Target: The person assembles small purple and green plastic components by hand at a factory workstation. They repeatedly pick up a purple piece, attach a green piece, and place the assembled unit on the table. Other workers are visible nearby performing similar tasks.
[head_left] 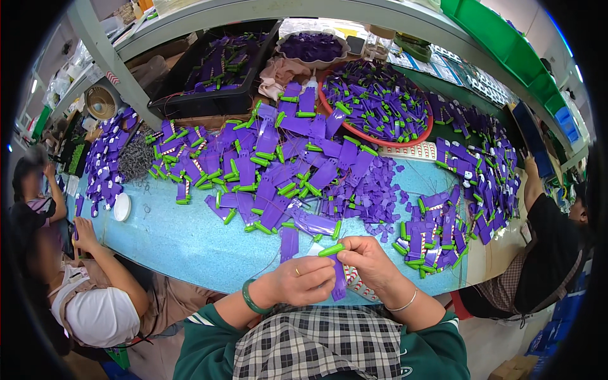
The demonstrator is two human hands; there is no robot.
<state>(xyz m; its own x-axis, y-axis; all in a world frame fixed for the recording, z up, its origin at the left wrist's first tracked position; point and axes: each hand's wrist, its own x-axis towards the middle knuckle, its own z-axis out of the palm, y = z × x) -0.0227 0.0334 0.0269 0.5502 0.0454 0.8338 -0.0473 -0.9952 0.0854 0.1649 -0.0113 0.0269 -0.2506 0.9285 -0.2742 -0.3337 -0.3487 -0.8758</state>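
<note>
Close to the table's near edge, my right hand [367, 263] pinches a purple flat piece with a bright green rounded end [331, 250]. Its purple strip [340, 286] hangs down between my two hands. My left hand [307, 278] is closed right beside it, fingertips pressed together against or near the strip; what they grip, if anything, is hidden. Just beyond my hands lies a loose purple piece [289, 243]. Farther off spreads a heap of purple pieces with green ends [266, 183], with a pile of small purple bits [373, 193] at its right.
A red round basket [425, 134] and a black crate [196, 106] hold more pieces, and a white bowl [316, 61] holds purple bits. More pieces heap at the right [437, 237]. A white lid [122, 207] lies left. Co-workers sit on both sides; a metal shelf frame [278, 9] crosses above.
</note>
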